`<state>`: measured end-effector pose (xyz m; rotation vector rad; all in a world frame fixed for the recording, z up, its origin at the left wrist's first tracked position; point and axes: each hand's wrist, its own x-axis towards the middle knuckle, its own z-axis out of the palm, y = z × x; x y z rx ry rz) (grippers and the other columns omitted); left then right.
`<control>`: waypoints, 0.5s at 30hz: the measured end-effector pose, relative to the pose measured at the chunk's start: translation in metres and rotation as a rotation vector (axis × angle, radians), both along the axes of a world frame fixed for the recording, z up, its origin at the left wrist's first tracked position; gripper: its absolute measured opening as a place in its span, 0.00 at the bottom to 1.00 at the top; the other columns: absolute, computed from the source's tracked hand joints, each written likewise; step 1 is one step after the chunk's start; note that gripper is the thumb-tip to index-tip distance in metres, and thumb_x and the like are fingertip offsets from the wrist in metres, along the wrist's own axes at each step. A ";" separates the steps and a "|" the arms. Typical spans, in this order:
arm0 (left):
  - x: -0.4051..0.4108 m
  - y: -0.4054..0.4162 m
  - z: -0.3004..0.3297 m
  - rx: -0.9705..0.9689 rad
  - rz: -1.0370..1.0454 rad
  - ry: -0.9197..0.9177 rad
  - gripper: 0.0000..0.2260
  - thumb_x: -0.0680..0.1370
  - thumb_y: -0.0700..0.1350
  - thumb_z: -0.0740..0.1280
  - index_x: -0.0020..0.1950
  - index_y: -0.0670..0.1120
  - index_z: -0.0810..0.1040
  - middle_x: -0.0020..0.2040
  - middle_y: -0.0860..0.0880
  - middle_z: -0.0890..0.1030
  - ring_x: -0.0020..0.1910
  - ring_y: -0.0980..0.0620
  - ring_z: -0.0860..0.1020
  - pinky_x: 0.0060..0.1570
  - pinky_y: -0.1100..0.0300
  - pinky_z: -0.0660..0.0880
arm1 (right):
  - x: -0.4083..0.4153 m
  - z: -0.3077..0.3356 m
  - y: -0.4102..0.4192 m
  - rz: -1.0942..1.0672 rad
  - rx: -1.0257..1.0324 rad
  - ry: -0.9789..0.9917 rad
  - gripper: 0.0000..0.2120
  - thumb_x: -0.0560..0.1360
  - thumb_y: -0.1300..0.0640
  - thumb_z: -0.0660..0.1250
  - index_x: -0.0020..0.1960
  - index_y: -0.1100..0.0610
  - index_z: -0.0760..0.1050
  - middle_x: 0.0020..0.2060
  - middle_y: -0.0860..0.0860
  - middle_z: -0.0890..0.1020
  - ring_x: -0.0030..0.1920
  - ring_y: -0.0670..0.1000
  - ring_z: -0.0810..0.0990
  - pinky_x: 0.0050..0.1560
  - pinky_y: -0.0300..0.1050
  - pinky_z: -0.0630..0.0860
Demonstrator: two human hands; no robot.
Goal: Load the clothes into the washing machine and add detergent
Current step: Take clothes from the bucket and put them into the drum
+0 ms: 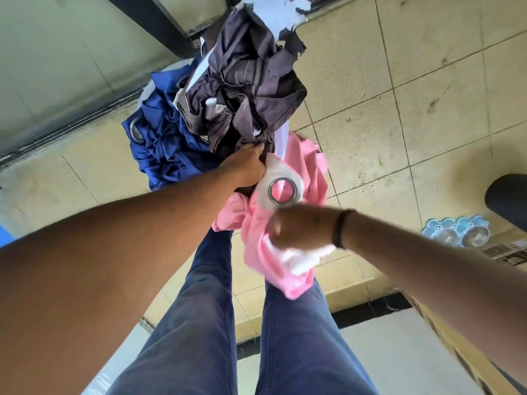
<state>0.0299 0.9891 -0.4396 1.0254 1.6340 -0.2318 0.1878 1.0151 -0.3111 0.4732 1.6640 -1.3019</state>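
Left hand (245,166) gripping dark cloth (245,81), right hand (299,228) holding pink cloth (285,266) below

Pink cloth (285,252), navy cloth (162,141), dark grey-brown cloth (245,81), beige floor tiles (413,109)

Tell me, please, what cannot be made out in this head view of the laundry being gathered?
- Right hand: motion-blurred; its fingers on the pink curtain are unclear.
- Left hand: fingertips buried in the dark grey garment.
- Blue curtain: partly behind the grey garment.
- Washing machine, detergent: not identifiable in the head view.
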 end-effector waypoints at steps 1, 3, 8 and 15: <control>0.001 -0.001 0.000 -0.001 0.006 0.002 0.30 0.79 0.39 0.58 0.82 0.44 0.57 0.81 0.43 0.58 0.79 0.44 0.59 0.76 0.54 0.58 | -0.002 -0.018 0.007 -0.089 0.203 -0.031 0.13 0.78 0.51 0.64 0.58 0.58 0.75 0.48 0.55 0.81 0.49 0.57 0.80 0.53 0.54 0.78; 0.002 -0.003 0.000 0.007 0.016 0.001 0.29 0.80 0.39 0.58 0.82 0.45 0.56 0.81 0.44 0.59 0.79 0.45 0.61 0.74 0.56 0.60 | -0.006 -0.054 0.026 -0.284 0.567 -0.057 0.28 0.75 0.42 0.67 0.68 0.56 0.66 0.60 0.58 0.75 0.60 0.61 0.75 0.59 0.60 0.76; -0.002 -0.007 0.002 0.062 0.026 -0.018 0.29 0.80 0.37 0.59 0.81 0.44 0.57 0.81 0.44 0.58 0.80 0.47 0.58 0.74 0.58 0.57 | -0.029 -0.105 0.022 -0.531 0.448 -0.324 0.35 0.74 0.45 0.69 0.73 0.60 0.59 0.63 0.60 0.77 0.62 0.61 0.77 0.57 0.53 0.77; -0.005 -0.010 0.001 0.055 0.042 -0.032 0.29 0.80 0.35 0.57 0.82 0.46 0.58 0.82 0.46 0.58 0.80 0.48 0.57 0.75 0.59 0.54 | -0.038 -0.032 -0.040 -0.101 0.199 -0.029 0.14 0.79 0.56 0.61 0.62 0.60 0.76 0.55 0.59 0.82 0.55 0.59 0.80 0.56 0.47 0.75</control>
